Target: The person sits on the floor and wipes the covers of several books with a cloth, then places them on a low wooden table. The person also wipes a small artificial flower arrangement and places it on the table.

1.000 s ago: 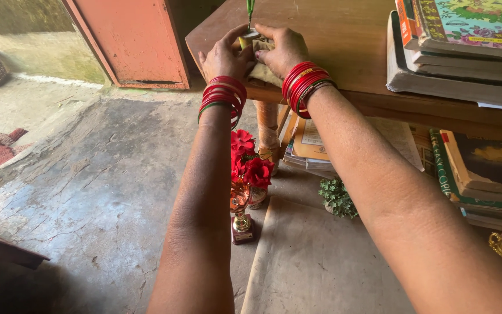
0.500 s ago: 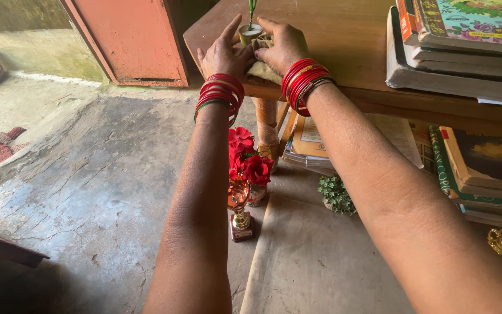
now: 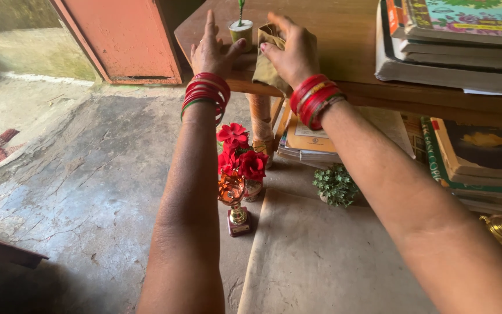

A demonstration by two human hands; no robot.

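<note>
Two bare forearms with red bangles are seen reaching to the near corner of a wooden table (image 3: 344,43); the left hand (image 3: 210,52) is laid flat on the table top, its fingers (image 3: 209,20) straight and slightly spread, the thumb touching the base of a small pale pot (image 3: 240,32) from which a thin green stem rises; the pot is stood upright near the table's corner, between the two hands; the right hand (image 3: 294,49) is closed on an olive cloth (image 3: 267,64), which is pinched between thumb and fingers and hangs over the table's edge, just beside the pot; stacked books (image 3: 454,46) are shown on the table to the right, well apart from the hands; beneath the table, on the floor, are seen red artificial flowers (image 3: 240,154), a small trophy (image 3: 238,212), a little green plant (image 3: 335,186) and further books (image 3: 472,163)
</note>
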